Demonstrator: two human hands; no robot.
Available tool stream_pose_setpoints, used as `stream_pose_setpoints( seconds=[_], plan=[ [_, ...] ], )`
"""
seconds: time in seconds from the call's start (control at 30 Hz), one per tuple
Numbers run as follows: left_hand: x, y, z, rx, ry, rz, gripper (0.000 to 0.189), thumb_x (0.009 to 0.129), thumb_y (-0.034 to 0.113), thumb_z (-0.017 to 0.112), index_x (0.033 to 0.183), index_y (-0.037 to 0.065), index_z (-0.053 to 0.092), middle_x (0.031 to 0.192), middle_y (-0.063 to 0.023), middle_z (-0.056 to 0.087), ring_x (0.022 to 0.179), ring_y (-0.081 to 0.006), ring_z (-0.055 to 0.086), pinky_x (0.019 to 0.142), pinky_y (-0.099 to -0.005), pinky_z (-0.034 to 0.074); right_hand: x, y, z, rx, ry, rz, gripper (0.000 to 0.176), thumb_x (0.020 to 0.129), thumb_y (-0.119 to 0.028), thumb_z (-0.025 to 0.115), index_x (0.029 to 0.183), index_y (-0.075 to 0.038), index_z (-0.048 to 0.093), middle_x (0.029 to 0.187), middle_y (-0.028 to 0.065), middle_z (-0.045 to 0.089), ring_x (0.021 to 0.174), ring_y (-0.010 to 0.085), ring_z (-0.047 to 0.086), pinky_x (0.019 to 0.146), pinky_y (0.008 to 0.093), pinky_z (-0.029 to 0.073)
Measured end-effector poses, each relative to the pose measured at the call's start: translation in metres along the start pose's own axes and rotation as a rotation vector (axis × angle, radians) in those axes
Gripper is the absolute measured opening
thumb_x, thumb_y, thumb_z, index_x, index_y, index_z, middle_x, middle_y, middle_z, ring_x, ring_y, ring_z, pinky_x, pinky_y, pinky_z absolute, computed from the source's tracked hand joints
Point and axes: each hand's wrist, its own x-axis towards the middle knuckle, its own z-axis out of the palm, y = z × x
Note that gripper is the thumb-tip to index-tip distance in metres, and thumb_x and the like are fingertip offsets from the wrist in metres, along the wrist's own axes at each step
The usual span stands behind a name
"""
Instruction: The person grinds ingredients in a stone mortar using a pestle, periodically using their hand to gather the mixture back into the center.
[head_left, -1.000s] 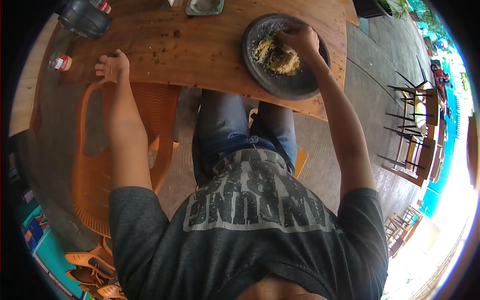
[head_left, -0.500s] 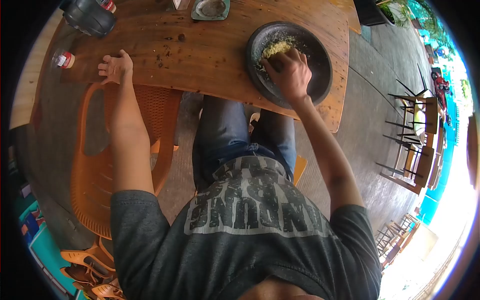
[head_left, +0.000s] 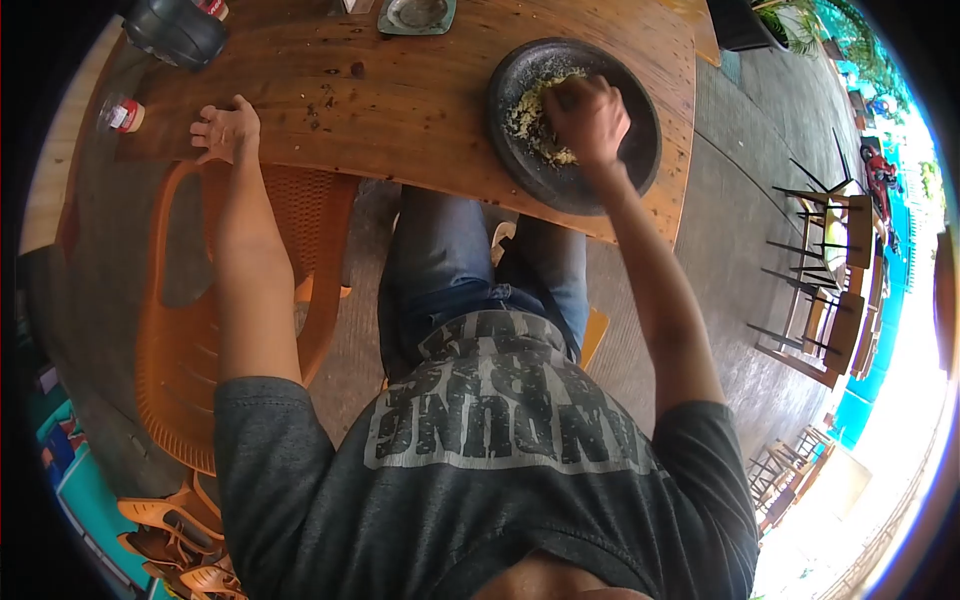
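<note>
A round dark stone mortar (head_left: pixel 640 135) stands on the wooden table (head_left: pixel 420 110), near its right end. Inside it lies a pale yellowish crumbly mash (head_left: pixel 527 118), scattered over the bottom. My right hand (head_left: pixel 590 120) is over the bowl, its fingers wrapped round a dark pestle, which is mostly hidden under the hand. Far to the left, my left hand (head_left: pixel 228 130) rests at the table's near edge with its palm showing and fingers apart, holding nothing. The back of an orange plastic chair (head_left: pixel 180 240) is just below that hand.
A green square ashtray (head_left: pixel 418 14) lies at the table's far side. Left of it are a dark bottle (head_left: pixel 175 35) and a small jar with a red label (head_left: pixel 125 115). More chairs (head_left: pixel 830 270) stand on the floor at right.
My right hand has shifted slightly up within the mortar. The mash, heaped before, is now spread lower and wider across the bowl. My left hand stays in much the same place.
</note>
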Motion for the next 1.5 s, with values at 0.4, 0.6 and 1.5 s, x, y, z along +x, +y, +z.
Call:
stream_pose_setpoints(
  seconds=[0.4,0.6,1.5],
  plan=[
    [0.003,-0.001,-0.004,-0.012,0.018,-0.002,0.054,0.085,0.05,0.05,0.117,0.006,0.048,0.118,-0.0181,0.041,0.117,-0.0358,0.037,0.098,-0.0689,0.026,0.02,0.003,-0.021,0.415,-0.363,0.495,0.021,0.071,-0.034,0.075,0.081,-0.015,0.074,0.079,0.0098,0.068,0.072,0.0241,0.066,0.066,0.0353,0.052],
    [0.002,-0.001,0.003,0.037,0.02,-0.02,0.053,0.085,0.049,0.049,0.117,0.007,0.047,0.116,-0.0178,0.041,0.115,-0.0356,0.037,0.098,-0.0683,0.025,-0.023,-0.017,-0.009,0.125,0.048,-0.055,0.014,0.071,-0.03,0.075,0.073,-0.016,0.07,0.08,0.0081,0.063,0.083,0.0297,0.063,0.067,0.0406,0.052],
    [0.0,-0.003,-0.007,-0.015,-0.002,0.006,0.056,0.086,0.052,0.049,0.118,0.006,0.047,0.12,-0.0186,0.041,0.118,-0.0365,0.036,0.099,-0.0696,0.024,0.002,0.004,-0.023,0.266,-0.242,0.358,0.024,0.071,-0.036,0.075,0.083,-0.015,0.075,0.068,0.0066,0.07,0.067,0.0214,0.069,0.069,0.0311,0.053]
  ],
)
